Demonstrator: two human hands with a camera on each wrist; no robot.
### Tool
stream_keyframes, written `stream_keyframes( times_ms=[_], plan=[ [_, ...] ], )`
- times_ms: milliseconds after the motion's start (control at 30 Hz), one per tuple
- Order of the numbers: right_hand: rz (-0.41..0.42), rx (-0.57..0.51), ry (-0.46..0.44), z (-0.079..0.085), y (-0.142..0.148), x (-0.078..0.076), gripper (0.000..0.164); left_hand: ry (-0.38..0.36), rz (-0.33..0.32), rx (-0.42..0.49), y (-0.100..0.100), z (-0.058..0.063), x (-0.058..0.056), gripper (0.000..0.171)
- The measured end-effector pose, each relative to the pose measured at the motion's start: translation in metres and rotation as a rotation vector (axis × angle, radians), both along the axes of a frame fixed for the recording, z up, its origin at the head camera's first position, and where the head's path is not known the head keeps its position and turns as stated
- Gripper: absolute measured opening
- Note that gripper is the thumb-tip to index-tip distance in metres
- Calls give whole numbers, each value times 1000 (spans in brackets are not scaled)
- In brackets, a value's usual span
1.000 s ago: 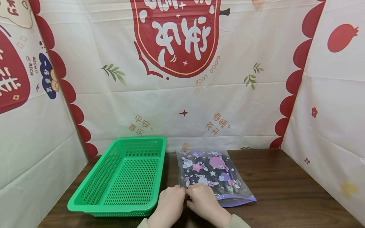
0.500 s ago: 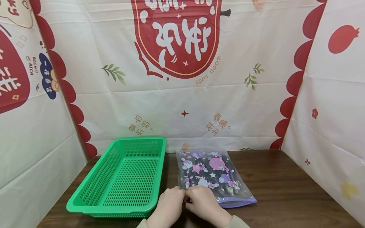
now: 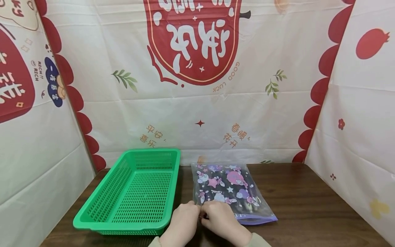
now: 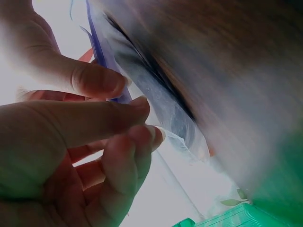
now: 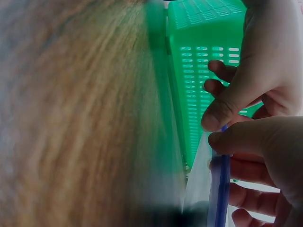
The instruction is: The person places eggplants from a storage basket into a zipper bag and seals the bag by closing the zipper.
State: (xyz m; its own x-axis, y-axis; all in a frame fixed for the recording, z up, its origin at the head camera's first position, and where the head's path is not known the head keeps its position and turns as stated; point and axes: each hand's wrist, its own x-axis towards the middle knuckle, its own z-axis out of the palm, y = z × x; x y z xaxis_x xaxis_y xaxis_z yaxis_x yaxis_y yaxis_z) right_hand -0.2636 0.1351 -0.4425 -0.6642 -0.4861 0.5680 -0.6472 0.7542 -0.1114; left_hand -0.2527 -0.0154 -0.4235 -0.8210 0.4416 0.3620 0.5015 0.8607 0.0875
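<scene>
A clear zip bag [image 3: 229, 188] printed with pink, purple and white cartoon figures lies flat on the table, its purple zip strip [image 3: 257, 219] along the near edge. At the near left corner of the bag, my left hand [image 3: 184, 219] and right hand [image 3: 220, 216] meet, thumbs almost touching. In the right wrist view, the right thumb and fingers pinch the purple strip [image 5: 220, 189], and the left thumb sits just above on its end. The left wrist view has the left fingertips [image 4: 139, 106] pinching the bag's corner beside the strip. Dark shapes inside the bag are unclear.
A green perforated plastic basket [image 3: 168, 216] stands on the wooden table [image 3: 296, 199], left of the bag and close to the left hand. Printed white cloth [image 3: 197, 106] hangs behind the table and along both sides.
</scene>
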Motion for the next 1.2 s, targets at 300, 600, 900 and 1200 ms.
stream_keyframes(
  times_ms=[300,600,900,1200],
  plan=[
    [-24,-99,-155,0,-1,0,13,21,31,-38,2,2,0,16],
    [-24,-78,-136,-1,-3,2,17,141,42,-51,3,-4,3,17],
    [-43,-62,-113,2,-1,0,18,168,44,-98,5,-4,0,16],
    [-27,-15,-58,1,0,0,20,163,26,-96,2,-3,-1,21]
  ],
)
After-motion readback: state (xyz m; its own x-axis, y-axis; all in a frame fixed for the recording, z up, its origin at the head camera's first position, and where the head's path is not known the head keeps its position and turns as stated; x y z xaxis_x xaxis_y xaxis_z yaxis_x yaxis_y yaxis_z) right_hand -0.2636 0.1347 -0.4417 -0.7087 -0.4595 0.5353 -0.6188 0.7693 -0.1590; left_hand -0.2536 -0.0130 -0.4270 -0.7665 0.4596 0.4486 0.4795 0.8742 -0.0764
